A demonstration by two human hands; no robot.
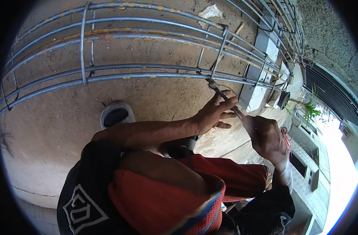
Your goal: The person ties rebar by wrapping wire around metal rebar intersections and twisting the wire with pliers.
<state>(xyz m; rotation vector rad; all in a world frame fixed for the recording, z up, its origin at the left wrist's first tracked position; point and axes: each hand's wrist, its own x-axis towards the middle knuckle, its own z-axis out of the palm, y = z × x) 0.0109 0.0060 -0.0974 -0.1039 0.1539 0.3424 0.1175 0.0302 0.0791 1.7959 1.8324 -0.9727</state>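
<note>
My right hand point(265, 138) grips the handles of long metal end-cutting pliers point(239, 113). Their jaws point(213, 84) meet the rebar cage point(137, 75) where a square stirrup point(219, 53) crosses the lowest long bar. Beside the tool is my left hand point(212, 113), its fingers spread. The shaft runs between thumb and forefinger; whether they press on it is unclear. Thin tie wire point(240, 98) loops out near the jaws. Any knot at the joint is too small to make out.
Part of the cage's right end lies over a white block point(259, 70). More bundled rebar point(280, 26) stands at upper right, by a rough wall point(331, 38). A potted plant point(308, 107) is beyond. An upright hollow pipe-like object point(117, 114) stands on the dirt ground.
</note>
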